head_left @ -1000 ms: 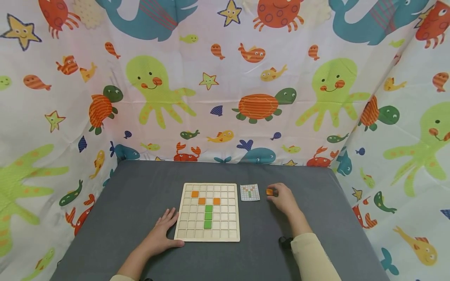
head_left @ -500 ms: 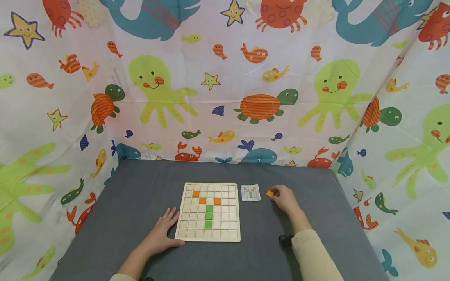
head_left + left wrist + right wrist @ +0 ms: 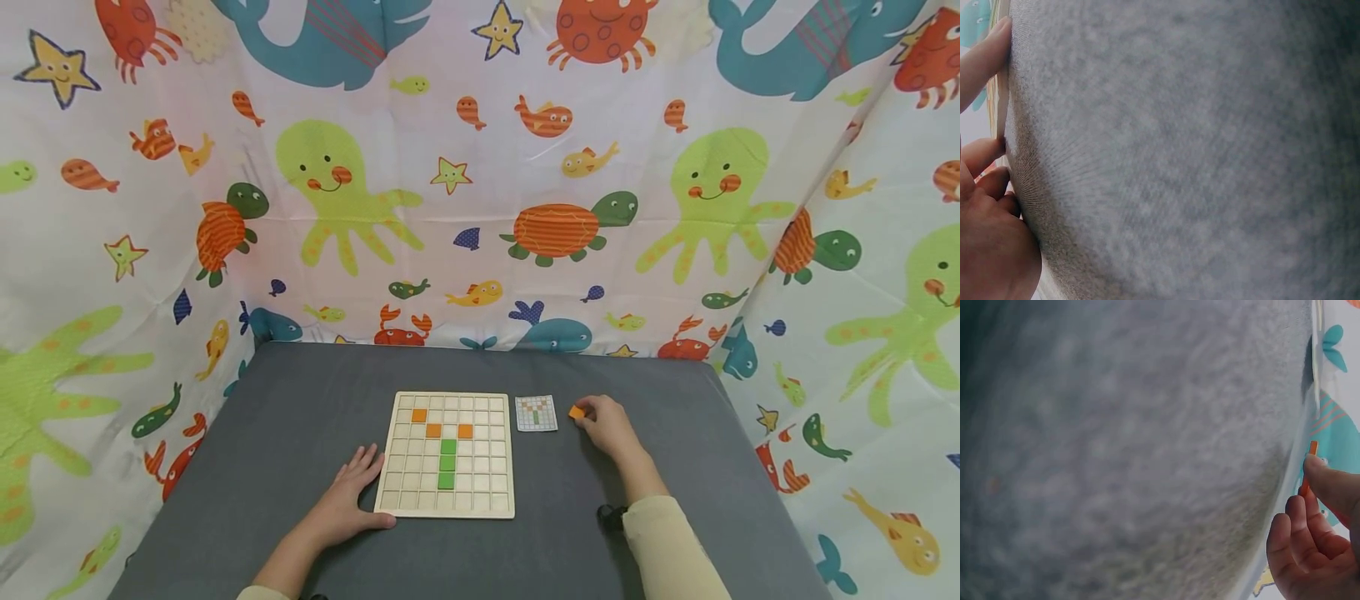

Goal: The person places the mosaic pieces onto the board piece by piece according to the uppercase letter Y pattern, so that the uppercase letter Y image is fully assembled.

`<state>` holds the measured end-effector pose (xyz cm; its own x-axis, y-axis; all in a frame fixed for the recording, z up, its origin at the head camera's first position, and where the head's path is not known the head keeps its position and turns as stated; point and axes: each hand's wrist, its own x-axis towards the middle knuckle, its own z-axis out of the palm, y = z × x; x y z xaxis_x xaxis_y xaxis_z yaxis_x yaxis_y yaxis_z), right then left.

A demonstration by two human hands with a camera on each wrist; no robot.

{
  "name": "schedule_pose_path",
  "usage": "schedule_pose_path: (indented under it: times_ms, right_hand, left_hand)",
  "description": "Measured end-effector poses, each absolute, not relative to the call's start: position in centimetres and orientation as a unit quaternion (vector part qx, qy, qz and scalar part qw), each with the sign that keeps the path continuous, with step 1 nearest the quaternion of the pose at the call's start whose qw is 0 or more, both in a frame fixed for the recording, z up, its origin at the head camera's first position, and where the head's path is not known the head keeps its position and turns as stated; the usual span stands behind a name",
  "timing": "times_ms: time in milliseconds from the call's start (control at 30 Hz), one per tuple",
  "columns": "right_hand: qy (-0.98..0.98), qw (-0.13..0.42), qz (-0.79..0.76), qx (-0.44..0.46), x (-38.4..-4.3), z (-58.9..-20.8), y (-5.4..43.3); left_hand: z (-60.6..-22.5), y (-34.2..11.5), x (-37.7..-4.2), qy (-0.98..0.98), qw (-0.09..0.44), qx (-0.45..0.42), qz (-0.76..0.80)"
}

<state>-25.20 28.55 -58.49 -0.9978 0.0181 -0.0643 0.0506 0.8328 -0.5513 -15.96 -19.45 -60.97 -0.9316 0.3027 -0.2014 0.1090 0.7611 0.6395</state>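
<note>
My right hand pinches a small orange square tile between thumb and fingertips, right of a small printed pattern card. In the right wrist view, the thin orange tile shows edge-on, partly covered by the thumb. A wooden grid board lies flat on the table, with several orange and green tiles set in its squares in a Y-like shape. At the board's lower left corner, my left hand rests with spread fingers against the left edge and the thumb at the front edge.
The board, card and both hands are on a grey cloth-covered table. A white curtain printed with sea animals stands behind the table and along both sides.
The orange tile has turned in my right fingers and now sits at a slant. My left hand stays at the board; the head view has shifted slightly.
</note>
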Motion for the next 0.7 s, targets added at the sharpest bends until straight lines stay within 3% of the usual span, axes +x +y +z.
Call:
schedule_pose_path:
  times_ms: [700]
  right_hand:
    - [0.956, -0.018, -0.288, -0.042, -24.4, -55.0, 25.0]
  left_hand:
    - [-60.6, -19.3, -15.9, 0.925, 0.149, 0.111, 0.332]
